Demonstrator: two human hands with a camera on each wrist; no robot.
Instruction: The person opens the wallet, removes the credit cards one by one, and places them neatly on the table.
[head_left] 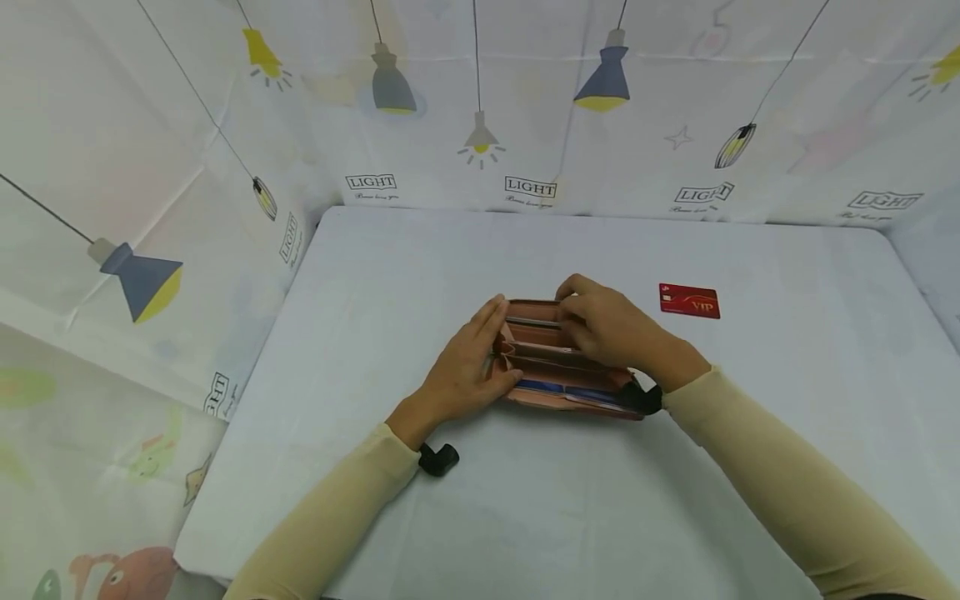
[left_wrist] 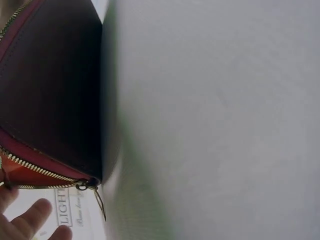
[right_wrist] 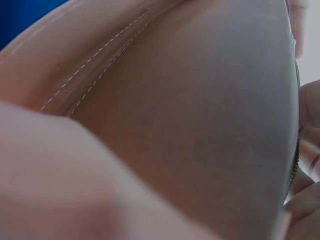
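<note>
Pale-yellow long slvs (head_left: 780,479), plain cuffs (head_left: 697,390); blk wrist gadgets (head_left: 440,460), L + R.

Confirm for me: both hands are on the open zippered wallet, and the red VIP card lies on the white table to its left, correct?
Not quite: the head view shows the red VIP card to the right of the open zippered wallet. The left hand and right hand are on the wallet, and the card is on the white table.
</note>
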